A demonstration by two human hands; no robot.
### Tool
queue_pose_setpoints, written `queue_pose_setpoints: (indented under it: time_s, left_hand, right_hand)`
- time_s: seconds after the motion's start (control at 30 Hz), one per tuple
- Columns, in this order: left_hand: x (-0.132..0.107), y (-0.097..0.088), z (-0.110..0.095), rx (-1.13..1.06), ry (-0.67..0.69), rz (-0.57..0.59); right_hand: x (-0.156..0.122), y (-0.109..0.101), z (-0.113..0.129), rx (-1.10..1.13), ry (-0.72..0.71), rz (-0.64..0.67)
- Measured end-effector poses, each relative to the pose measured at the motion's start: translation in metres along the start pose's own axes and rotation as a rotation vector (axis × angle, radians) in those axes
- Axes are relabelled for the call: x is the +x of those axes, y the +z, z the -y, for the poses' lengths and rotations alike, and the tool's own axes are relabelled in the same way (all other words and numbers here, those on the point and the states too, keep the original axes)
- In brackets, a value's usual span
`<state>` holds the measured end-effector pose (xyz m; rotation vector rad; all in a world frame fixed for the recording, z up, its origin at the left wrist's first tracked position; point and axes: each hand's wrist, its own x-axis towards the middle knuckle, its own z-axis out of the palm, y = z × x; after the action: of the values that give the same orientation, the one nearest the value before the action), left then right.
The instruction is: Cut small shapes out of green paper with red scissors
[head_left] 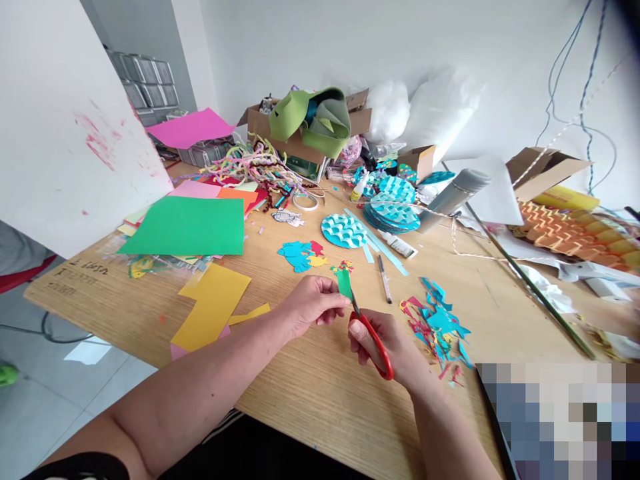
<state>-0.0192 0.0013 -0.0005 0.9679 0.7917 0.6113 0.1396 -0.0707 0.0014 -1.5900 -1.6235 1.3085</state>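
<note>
Between the fingertips of my left hand [316, 305] is a small strip of green paper [344, 283], held upright over the table. My right hand [377, 339] is closed around the red handles of a pair of scissors [376, 347]. The scissor blades meet the right edge of the green strip. Just beyond my hands lies a little heap of red, yellow and green paper bits [343, 267]. Blue fish-shaped paper cutouts [296, 256] rest beside red and yellow ones. To the right of my right hand are blue and red paper scraps [443, 320].
A large green sheet [190, 227] and cut yellow paper [215, 300] lie on the left. A pen [385, 279], a glue bottle [399, 244] and a blue wave-patterned disc [344, 231] sit ahead. A long stick [535, 287] and string cross the right side. Boxes and pipe cleaners [255, 162] fill the back.
</note>
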Motion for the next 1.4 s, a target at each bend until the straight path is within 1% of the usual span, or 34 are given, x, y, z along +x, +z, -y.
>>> queue_pose_setpoints:
  time_s: [0.13,0.67,0.83,0.97,1.07,1.27,1.4]
  left_hand:
    - [-0.0012,0.0001,-0.0007,0.014,-0.008,-0.005]
    - [0.0015,-0.0015,0.0021,-0.021,-0.016,0.000]
    - [0.0009,-0.0005,0.0013,0.004,0.006,-0.003]
    - [-0.0007,-0.0001,-0.0005,0.045,0.012,0.006]
    - [-0.0015,-0.0005,-0.0019,0.051,0.010,0.015]
    - [-0.0017,-0.0002,-0.0028,-0.041,-0.038,0.043]
    - [-0.0015,0.0004,-0.0003,-0.037,-0.030,0.072]
  right_hand:
    - [0.0002,0.0000,-0.0010,-0.011,-0.020,-0.002]
    - [-0.0001,0.0005,0.0014,0.026,0.027,-0.011]
    - [-0.0005,-0.0002,-0.0010,0.031,0.010,0.016]
    - [-0.0019,-0.0017,0.0001,0.007,-0.019,0.036]
    - [-0.0026,-0.0023,0.0026,0.007,-0.009,0.037]
    - [-0.0014,-0.0004,0.0034,0.026,-0.015,0.013]
    - [-0.0005,0.0008,0.0017,0.040,-0.023,-0.012]
